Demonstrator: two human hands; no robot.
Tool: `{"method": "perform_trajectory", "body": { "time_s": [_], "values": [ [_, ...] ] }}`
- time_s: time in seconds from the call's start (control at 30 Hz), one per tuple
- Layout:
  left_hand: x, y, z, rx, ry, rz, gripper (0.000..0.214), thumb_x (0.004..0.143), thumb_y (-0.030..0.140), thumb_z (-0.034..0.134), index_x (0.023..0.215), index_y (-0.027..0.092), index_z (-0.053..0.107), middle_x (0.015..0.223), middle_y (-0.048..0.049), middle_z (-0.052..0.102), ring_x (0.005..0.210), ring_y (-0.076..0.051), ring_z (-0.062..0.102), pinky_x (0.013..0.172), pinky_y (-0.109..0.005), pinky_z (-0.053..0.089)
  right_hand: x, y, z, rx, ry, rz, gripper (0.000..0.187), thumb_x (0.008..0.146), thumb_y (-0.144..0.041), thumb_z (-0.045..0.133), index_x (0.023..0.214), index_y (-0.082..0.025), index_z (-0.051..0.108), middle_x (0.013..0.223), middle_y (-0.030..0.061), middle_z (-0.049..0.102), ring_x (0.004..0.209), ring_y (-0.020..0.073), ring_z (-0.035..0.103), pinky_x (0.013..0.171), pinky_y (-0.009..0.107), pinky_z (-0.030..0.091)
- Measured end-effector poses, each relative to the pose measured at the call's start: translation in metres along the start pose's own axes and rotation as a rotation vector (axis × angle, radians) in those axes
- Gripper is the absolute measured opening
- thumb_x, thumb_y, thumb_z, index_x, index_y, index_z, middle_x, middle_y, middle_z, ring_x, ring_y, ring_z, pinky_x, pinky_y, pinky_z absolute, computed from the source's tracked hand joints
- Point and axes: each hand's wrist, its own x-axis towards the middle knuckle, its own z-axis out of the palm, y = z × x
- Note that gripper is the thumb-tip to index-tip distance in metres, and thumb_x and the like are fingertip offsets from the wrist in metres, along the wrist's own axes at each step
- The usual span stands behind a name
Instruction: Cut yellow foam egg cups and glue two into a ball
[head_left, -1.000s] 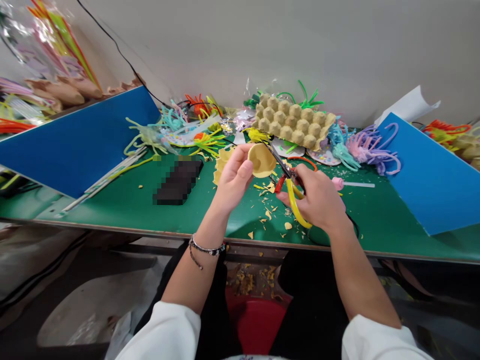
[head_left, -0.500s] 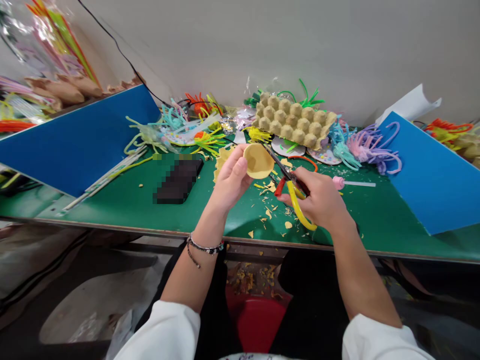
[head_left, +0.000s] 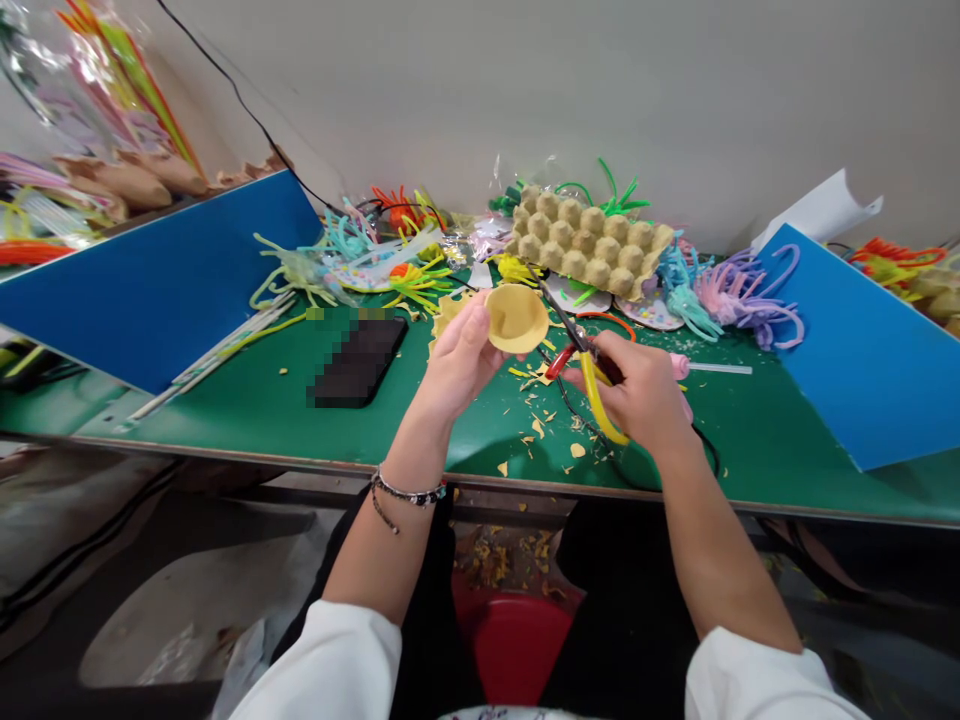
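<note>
Over the green table, my left hand [head_left: 463, 352] pinches a small round yellow cup [head_left: 517, 318], its hollow side toward me. It looks like a cup cut from an egg carton. My right hand [head_left: 637, 385] grips scissors [head_left: 596, 395] with yellow and red handles; their dark blades point up and left, just right of the cup's rim and apart from it. Behind my left hand lies another yellow piece with a jagged edge [head_left: 442, 320]. Yellow scraps [head_left: 577, 450] are scattered on the table below the hands.
A grey-brown egg carton [head_left: 589, 235] lies at the back among bunches of coloured pipe cleaners [head_left: 739, 290]. A dark phone [head_left: 360, 360], partly pixelated, lies to the left. Blue boards [head_left: 172, 275] stand on both sides. A pink-ended glue-gun-like tool [head_left: 679, 367] is behind my right hand.
My right hand and the scissors have shifted slightly, and the blades have come away from the cup's rim. The cup has tilted a little in my left hand, showing more of its hollow.
</note>
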Motion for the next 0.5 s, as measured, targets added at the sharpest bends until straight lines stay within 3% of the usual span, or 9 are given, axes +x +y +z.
{"method": "perform_trajectory", "body": {
  "time_s": [0.2,0.37,0.5],
  "values": [
    [-0.0012,-0.0001,-0.0015,-0.03,-0.008,0.098,0.049,0.072,0.06,0.071,0.098,0.02,0.062,0.087,-0.0021,0.061,0.077,-0.012,0.062,0.061,-0.022,0.052,0.0007,-0.0041,-0.0027,0.026,-0.041,0.056,0.045,0.076,-0.068,0.048,0.075,-0.024,0.036,0.064,-0.003,0.045,0.058,0.0131,0.036,0.057,0.028,0.027],
    [0.0002,-0.0005,-0.005,0.002,-0.115,0.196,0.048,0.073,0.058,0.071,0.104,0.024,0.061,0.091,-0.0016,0.061,0.098,-0.019,0.063,0.081,-0.031,0.055,0.0012,-0.0059,0.0003,-0.082,-0.041,0.016,0.044,0.074,-0.065,0.051,0.072,-0.024,0.036,0.064,-0.0025,0.045,0.059,0.0135,0.035,0.06,0.029,0.026],
    [0.0019,-0.0005,-0.008,0.014,-0.188,0.265,0.039,0.076,0.054,0.071,0.104,0.027,0.063,0.085,-0.0002,0.06,0.093,-0.017,0.064,0.071,-0.025,0.055,0.0002,-0.0062,0.001,-0.09,-0.02,-0.032,0.042,0.077,-0.062,0.05,0.071,-0.023,0.037,0.064,-0.0021,0.047,0.059,0.0135,0.037,0.06,0.029,0.026]
  ]
}}
